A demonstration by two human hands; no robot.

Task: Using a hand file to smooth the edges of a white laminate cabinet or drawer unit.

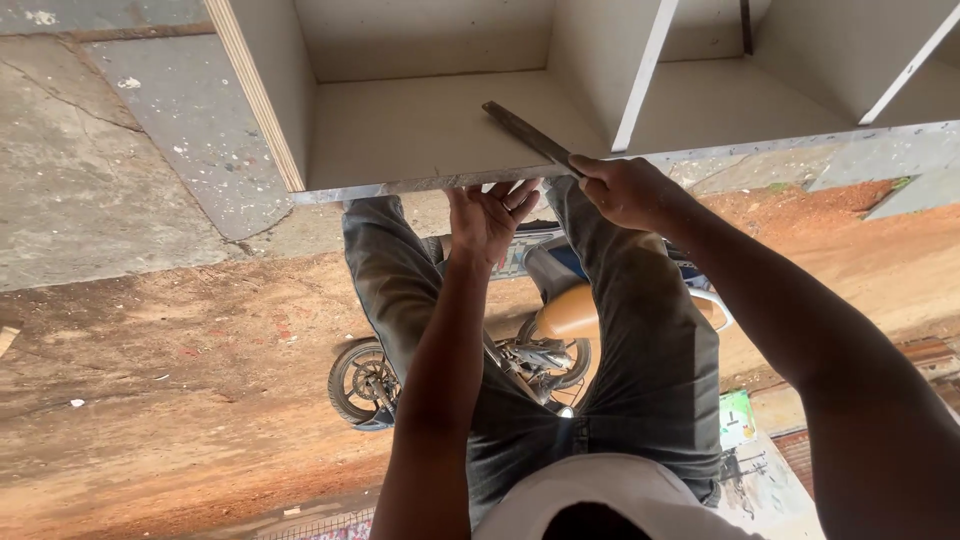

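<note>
A dark flat file (527,133) lies slanted across the floor of a pale cabinet (420,130), its near end inside the right hand (622,190), whose grip is closed around it at the cabinet's front edge. The left hand (488,217) is just beside it, fingers spread, fingertips touching that edge from below, holding nothing.

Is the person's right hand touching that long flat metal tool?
Touching. The head view shows the right hand closed around one end of the flat metal tool, which lies across the cabinet panel.
</note>
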